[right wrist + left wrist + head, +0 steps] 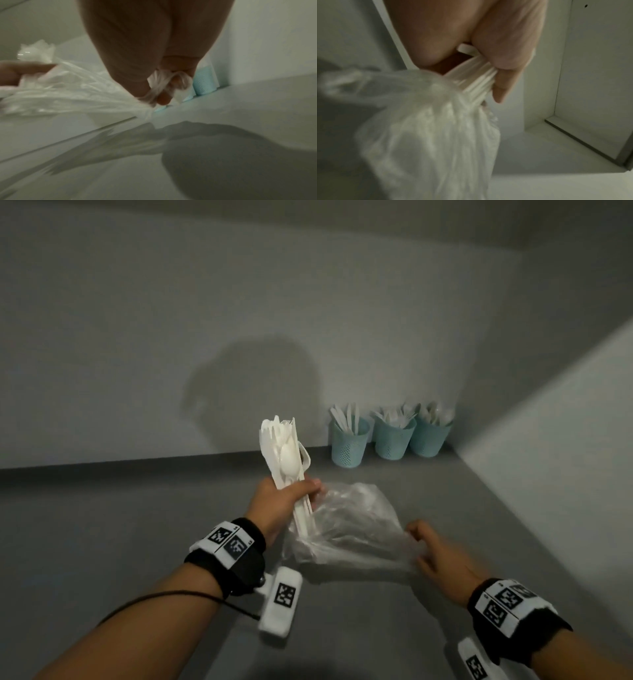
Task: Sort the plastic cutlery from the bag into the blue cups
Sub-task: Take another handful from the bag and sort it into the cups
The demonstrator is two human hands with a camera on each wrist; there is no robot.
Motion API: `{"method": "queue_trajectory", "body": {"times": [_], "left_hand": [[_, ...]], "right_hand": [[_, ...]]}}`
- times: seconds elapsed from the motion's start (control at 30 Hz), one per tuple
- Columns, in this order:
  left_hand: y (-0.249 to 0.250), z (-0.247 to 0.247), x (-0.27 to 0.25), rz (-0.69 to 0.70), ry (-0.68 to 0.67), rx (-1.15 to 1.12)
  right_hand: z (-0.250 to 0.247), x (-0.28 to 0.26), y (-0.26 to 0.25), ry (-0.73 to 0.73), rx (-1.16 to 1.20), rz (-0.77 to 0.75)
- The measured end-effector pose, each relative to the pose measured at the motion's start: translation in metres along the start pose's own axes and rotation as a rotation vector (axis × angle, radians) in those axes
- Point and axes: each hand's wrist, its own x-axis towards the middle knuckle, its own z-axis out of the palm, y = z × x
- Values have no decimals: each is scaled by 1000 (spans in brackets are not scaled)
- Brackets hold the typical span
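My left hand (291, 498) grips a bundle of white plastic cutlery (284, 453) by the handles, heads pointing up; the handle ends (476, 83) still reach into the mouth of the clear plastic bag (349, 529). My right hand (435, 553) pinches the bag's other end, and the wrist view shows bunched film (164, 81) between its curled fingers. The bag (428, 135) hangs stretched between both hands above the grey counter (394, 628). Three blue perforated cups (349, 445) (393, 438) (430, 436) stand in the far right corner, each holding white cutlery.
A grey wall (171, 354) runs behind the counter and a side wall (565, 440) closes the right edge beside the cups. A cups' lower part (204, 81) shows past my right fingers. Grey counter surface (102, 525) stretches to the left of the bag.
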Motion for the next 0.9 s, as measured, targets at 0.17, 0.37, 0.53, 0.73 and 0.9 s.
{"method": "queue_trajectory", "body": {"times": [0.17, 0.37, 0.53, 0.73, 0.9], "left_hand": [[11, -6, 11, 44, 207, -3], [33, -11, 8, 14, 142, -293], [19, 15, -8, -62, -81, -228], [6, 55, -24, -19, -117, -96], [3, 85, -45, 96, -115, 1]], "right_hand": [[-6, 1, -17, 10, -266, 57], [0, 5, -15, -159, -539, 14], [-10, 17, -33, -92, -322, -26], [-45, 8, -87, 244, 104, -184], [-46, 3, -123, 290, 407, -180]]}}
